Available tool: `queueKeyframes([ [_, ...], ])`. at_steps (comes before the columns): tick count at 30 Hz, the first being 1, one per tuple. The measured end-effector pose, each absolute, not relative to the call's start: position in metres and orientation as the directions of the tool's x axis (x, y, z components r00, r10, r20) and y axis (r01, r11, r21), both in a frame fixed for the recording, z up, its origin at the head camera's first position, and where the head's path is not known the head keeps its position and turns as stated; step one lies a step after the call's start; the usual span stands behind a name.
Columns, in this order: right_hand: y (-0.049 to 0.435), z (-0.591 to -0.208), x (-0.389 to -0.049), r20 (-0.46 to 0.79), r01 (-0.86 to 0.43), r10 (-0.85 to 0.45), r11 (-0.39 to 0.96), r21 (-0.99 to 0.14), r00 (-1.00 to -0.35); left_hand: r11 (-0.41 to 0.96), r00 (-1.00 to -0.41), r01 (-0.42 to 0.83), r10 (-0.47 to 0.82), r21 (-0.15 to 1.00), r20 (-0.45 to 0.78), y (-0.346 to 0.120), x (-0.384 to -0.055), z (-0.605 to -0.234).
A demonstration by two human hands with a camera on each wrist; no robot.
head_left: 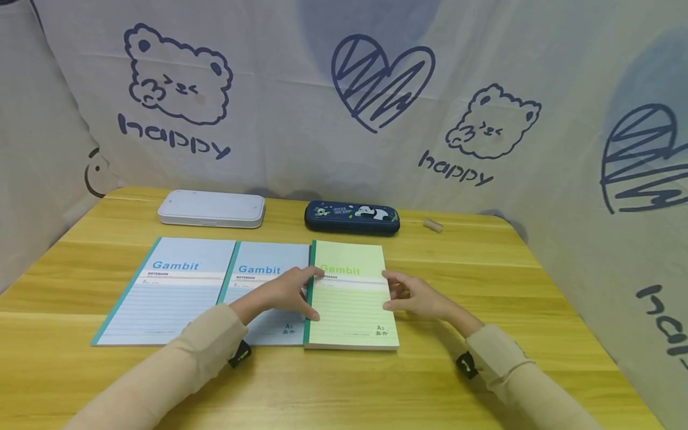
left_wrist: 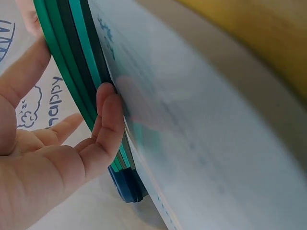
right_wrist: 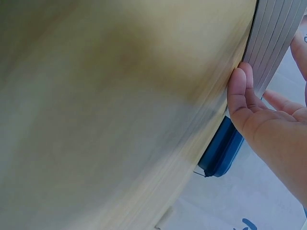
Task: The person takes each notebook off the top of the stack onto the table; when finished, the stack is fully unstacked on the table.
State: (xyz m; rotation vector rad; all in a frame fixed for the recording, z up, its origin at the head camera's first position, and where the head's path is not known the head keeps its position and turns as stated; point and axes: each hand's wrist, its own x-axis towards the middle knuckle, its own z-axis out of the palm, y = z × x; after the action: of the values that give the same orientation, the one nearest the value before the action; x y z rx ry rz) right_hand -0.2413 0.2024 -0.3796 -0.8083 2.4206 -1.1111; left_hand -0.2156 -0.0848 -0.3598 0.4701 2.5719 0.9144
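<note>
A stack of several notebooks, with a light green Gambit notebook (head_left: pixel 352 304) on top, lies on the table. My left hand (head_left: pixel 287 292) touches its green spine side, thumb and forefinger spread along the cover's left edge. In the left wrist view, bent fingertips (left_wrist: pixel 110 112) rest against the layered green and teal spines. From the opposite side, my right hand (head_left: pixel 419 298) touches the right edge with its thumb and fingers. The right wrist view shows fingertips (right_wrist: pixel 237 88) against the layered page edges (right_wrist: pixel 276 33). Beneath my left wrist is a blue Gambit notebook (head_left: pixel 274 331).
Another blue notebook (head_left: pixel 166 304) lies at the far left beside the first. Behind them stand a white case (head_left: pixel 212 208) and a dark blue panda pencil case (head_left: pixel 352 221). A small tan piece (head_left: pixel 433 225) lies at the back right. A printed cloth (head_left: pixel 279 113) hangs behind the table.
</note>
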Motion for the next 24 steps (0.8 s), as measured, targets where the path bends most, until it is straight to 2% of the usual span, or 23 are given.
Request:
queueKeyframes([
  [24, 0.2022, -0.3818, -0.2421, -0.081, -0.342, -0.636, 0.513, -0.787, -0.767, 0.675, -0.884, 0.084, 0.39, 0.733, -0.258, -0.0885, -0.2145, -0.3568],
])
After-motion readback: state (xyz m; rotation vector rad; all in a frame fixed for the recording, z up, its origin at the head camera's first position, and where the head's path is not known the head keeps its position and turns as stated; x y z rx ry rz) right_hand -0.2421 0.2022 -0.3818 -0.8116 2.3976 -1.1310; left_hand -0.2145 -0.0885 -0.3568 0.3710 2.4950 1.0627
